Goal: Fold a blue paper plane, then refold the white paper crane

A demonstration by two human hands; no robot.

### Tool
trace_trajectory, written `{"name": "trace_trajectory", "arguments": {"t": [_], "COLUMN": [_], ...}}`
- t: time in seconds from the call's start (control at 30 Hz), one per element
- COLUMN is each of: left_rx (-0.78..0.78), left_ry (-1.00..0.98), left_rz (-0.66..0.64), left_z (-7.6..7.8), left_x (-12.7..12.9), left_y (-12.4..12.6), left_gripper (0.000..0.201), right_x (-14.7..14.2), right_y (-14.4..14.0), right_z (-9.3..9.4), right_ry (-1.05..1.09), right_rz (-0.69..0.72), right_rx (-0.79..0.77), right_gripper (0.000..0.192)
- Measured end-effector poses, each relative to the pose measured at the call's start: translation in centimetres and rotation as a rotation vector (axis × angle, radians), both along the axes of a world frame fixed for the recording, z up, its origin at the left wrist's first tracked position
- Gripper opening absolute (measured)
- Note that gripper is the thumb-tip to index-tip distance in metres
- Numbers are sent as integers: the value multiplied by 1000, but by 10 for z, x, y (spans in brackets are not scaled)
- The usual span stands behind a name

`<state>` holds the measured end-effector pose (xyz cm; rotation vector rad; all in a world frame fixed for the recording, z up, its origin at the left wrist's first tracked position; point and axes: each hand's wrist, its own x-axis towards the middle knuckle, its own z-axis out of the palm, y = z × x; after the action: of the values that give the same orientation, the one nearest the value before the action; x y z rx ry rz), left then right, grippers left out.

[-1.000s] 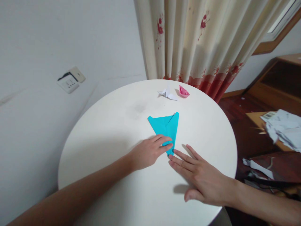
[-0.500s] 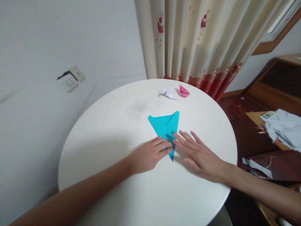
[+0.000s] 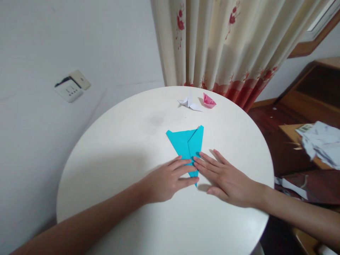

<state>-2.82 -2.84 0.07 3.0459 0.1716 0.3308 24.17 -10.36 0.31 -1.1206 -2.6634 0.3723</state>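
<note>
A folded sheet of turquoise origami paper (image 3: 183,141) lies flat on the round white table (image 3: 106,148), its narrow tip pointing toward me. From the left, my left hand (image 3: 170,180) rests on the lower part of the paper with its fingers spread. My right hand (image 3: 223,177) lies palm down at the paper's lower right side, fingers stretched out and the fingertips touching it. A crease runs down the paper's middle, and its lower part is partly covered by my fingers.
Near the table's far edge sit a white paper crane (image 3: 189,103) and a pink paper boat (image 3: 209,101). A patterned curtain (image 3: 223,46) hangs behind. Crumpled white papers (image 3: 322,143) lie on a wooden surface at right. Wall sockets (image 3: 69,89) are at left.
My right fingertips have moved left onto the paper. My left fingers have spread further apart, the lowest reaching down by the tip. The view has shifted slightly.
</note>
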Motion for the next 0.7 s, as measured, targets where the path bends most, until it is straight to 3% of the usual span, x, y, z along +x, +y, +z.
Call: {"name": "trace_trajectory", "arguments": {"t": [0.47, 0.57, 0.7], "left_rx": [-41, -52, -64], "left_ry": [-19, -9, -3], "left_rz": [40, 40, 38], "left_z": [0, -2, -3], "left_x": [3, 2, 1], "left_y": [-4, -4, -3], "left_gripper": [38, 40, 44], "right_x": [9, 23, 56], "right_y": [13, 40, 105], "right_z": [6, 3, -3], "right_ry": [-69, -103, -168], "right_rz": [190, 174, -65], "right_rx": [-19, 39, 163], "right_gripper": [89, 84, 74]}}
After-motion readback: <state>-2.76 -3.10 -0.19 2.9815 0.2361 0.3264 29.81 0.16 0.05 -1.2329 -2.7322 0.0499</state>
